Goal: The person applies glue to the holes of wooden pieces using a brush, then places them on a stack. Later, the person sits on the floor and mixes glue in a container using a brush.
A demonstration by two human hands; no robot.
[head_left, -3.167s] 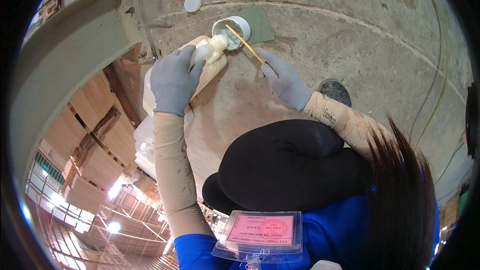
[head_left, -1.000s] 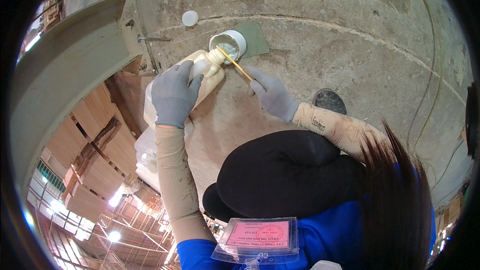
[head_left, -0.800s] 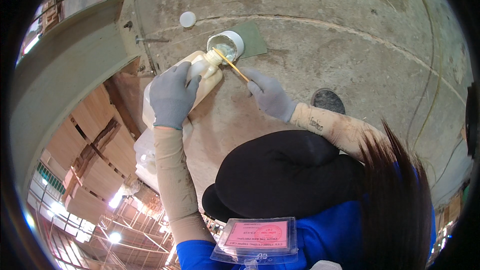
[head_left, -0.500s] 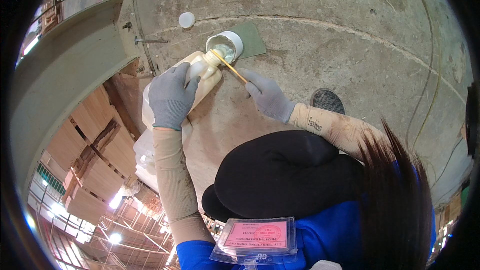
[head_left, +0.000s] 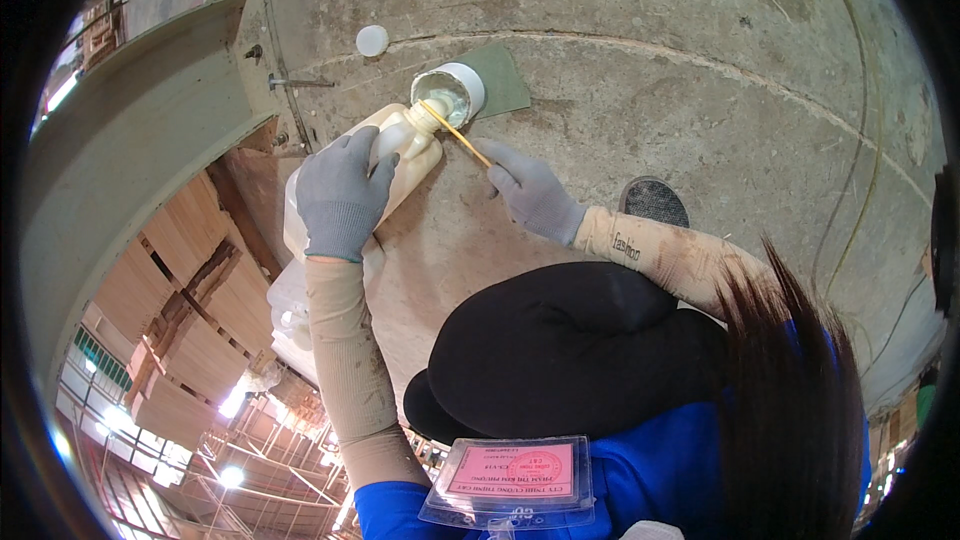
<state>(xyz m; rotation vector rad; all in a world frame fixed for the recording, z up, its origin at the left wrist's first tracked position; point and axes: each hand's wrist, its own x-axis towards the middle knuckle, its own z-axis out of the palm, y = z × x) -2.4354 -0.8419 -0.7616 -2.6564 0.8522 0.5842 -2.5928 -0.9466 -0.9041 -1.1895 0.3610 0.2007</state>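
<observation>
While the left hand [head_left: 340,202] wraps its fingers round the tilted cream jug [head_left: 385,155], steadying its spout over the white cup [head_left: 450,92], the right hand [head_left: 532,195] pinches a stirring stick [head_left: 455,132].

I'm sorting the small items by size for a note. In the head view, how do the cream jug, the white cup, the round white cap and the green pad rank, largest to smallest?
1. cream jug
2. green pad
3. white cup, close to the pad, so unsure
4. round white cap
</observation>
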